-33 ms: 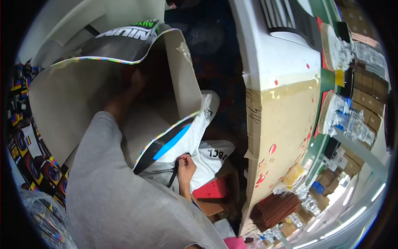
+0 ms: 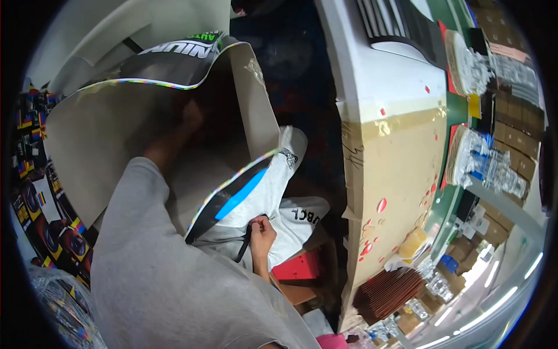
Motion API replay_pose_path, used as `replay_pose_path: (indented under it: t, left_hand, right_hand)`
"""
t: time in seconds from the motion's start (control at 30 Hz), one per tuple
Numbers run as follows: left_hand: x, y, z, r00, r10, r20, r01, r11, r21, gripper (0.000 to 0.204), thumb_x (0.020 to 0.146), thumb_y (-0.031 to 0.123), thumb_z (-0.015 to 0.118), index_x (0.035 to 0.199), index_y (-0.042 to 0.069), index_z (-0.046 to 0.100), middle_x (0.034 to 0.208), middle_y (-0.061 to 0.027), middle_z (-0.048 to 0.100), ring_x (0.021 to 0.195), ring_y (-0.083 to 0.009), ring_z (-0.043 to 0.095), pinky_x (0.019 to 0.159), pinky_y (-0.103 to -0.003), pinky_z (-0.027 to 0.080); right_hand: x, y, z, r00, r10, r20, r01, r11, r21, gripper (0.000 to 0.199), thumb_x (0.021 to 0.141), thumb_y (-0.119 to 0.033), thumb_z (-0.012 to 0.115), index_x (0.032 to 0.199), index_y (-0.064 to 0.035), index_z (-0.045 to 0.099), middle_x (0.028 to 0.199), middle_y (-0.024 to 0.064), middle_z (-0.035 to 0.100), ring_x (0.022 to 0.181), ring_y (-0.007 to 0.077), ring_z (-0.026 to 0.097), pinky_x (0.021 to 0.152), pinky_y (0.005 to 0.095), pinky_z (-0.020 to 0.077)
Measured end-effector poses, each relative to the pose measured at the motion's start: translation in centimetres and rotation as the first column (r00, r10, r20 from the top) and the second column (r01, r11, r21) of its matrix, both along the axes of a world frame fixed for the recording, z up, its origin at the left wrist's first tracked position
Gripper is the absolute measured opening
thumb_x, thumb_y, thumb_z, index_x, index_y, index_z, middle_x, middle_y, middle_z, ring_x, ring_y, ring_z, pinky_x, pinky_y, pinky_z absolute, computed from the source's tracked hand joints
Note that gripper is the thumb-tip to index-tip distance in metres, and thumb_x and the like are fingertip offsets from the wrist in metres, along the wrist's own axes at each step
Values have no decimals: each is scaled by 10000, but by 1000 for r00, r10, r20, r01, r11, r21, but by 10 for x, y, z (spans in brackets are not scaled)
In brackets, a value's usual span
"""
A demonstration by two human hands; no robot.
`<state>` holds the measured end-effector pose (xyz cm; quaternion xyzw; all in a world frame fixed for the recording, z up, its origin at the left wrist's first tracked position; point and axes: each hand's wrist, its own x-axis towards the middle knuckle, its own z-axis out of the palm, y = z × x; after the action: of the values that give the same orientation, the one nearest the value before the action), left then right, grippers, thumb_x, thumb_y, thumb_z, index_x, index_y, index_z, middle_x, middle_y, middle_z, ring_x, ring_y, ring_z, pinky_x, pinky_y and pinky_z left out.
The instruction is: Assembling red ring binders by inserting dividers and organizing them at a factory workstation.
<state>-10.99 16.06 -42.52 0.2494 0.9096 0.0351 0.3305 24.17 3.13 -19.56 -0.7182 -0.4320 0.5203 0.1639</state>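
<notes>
Right hand (image 2: 262, 238) near six o'clock, left hand (image 2: 192, 113) deep at ten: reaching seemingly under way.
Right fingers pinch a thin black strap (image 2: 242, 250). The grey-brown cardboard carton (image 2: 96, 145) at nine is already open; shadow hides the left's grip and whatever remains inside. A dark, multicolour-edged flap (image 2: 168, 68) bounds the opening; beyond, a dark strip (image 2: 285, 64) runs at twelve, a tan, red-specked cardboard box (image 2: 401, 168) at three.

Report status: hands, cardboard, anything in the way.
Left hand inside printed cardboard, grip lost in shadow. Right hand curled at black strap, hold unclear. Cardboard bowed open; shadow obscures interior.
</notes>
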Motion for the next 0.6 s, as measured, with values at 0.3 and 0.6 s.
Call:
replay_pose_path:
  t: [0.3,0.6]
  left_hand:
    - [-27,-13,185,999,-53,4,51,973,225,689,591,407,867,1110,-2,669,1102,-235,704,1047,-389,674,932,-459,540]
    - [-41,-76,420,961,-94,262,-75,820,567,546,674,123,808,1176,3,630,988,-117,720,912,-205,696,829,-334,562]
  right_hand:
    - [7,-8,-14,1000,20,24,-22,992,120,127,849,-39,550,833,0,669,700,26,644,647,88,559,619,244,449]
    - [0,-14,-11,965,-13,-263,65,980,190,140,844,-14,542,854,-2,681,739,33,661,682,106,591,654,247,471]
